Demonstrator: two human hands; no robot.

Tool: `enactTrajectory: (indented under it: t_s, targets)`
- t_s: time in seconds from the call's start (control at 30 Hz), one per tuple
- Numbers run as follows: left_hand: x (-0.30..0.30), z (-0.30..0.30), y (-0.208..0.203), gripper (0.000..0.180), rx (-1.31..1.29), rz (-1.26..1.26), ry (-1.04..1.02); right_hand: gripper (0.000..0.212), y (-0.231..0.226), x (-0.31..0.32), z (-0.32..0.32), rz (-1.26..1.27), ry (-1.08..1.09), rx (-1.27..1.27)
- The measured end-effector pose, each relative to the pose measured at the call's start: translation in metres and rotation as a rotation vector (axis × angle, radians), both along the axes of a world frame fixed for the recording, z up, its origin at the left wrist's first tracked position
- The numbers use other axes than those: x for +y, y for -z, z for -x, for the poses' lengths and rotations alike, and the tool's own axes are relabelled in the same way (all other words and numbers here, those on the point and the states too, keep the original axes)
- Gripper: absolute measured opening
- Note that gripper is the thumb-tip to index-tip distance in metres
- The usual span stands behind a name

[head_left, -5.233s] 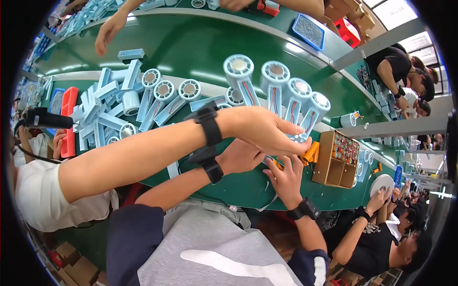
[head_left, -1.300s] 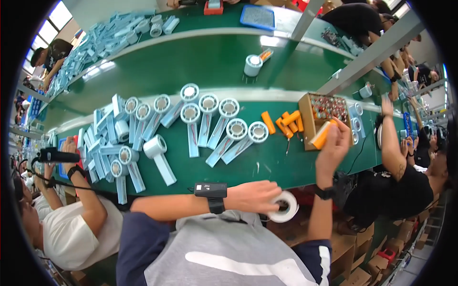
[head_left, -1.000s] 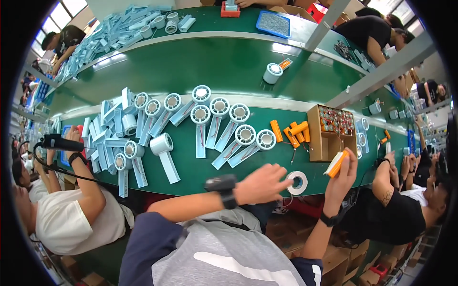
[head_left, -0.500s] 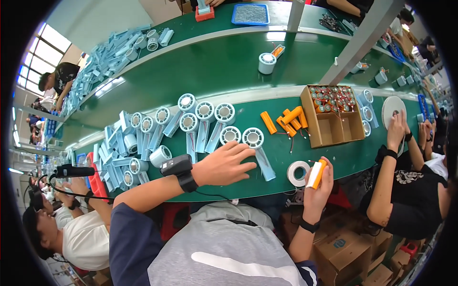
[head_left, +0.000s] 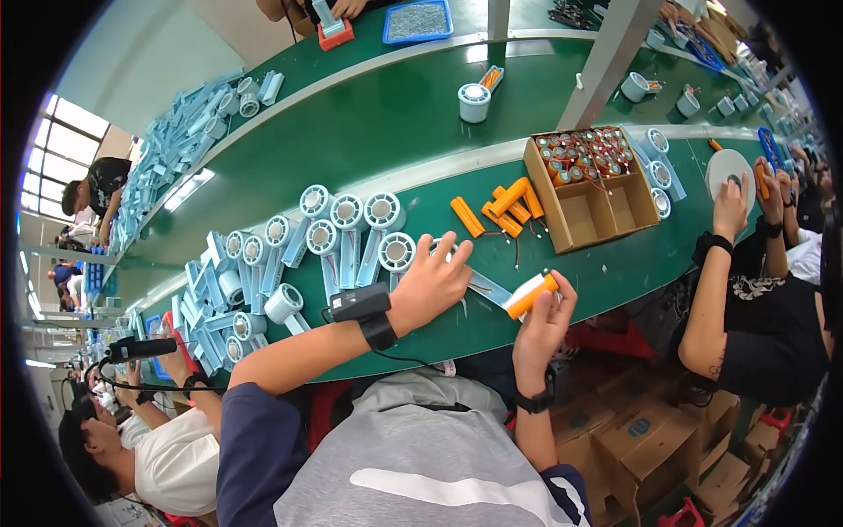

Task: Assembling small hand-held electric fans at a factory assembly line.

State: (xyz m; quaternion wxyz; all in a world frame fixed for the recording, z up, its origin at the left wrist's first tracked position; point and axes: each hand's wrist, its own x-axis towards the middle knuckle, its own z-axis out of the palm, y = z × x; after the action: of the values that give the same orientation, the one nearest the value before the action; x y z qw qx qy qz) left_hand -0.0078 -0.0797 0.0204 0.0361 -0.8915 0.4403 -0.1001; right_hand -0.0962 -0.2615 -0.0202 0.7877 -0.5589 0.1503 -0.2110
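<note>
Orange battery (head_left: pixel 532 297): grasped by right hand (head_left: pixel 546 321), white strip along one side, long axis slanting away to the right, near front edge of workbench (head_left: pixel 637 272).
Left hand (head_left: pixel 430 285): fingers spread over head of nearest blue fan (head_left: pixel 490 288); gripping or merely resting, cannot tell.
Fan handle: pointing from left hand toward right hand and front edge, crosswise to battery; tip just beside battery, touching or not unclear. Right hand nearer to tip.
In the way: left hand, hiding most of fan head.
Loose batteries (head_left: pixel 509 202): farther back, beside cardboard box (head_left: pixel 584 211).
Other fans (head_left: pixel 347 212): crowded leftward, toward back edge.
</note>
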Motion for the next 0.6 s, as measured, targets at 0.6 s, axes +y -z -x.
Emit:
enactTrajectory:
  t_s: [0.6]
  targets:
    - [0.014, 0.004, 0.037, 0.016, 0.186, 0.604, 0.005, 0.036, -0.035, -0.039, -0.051, 1.560, -0.829, -0.493]
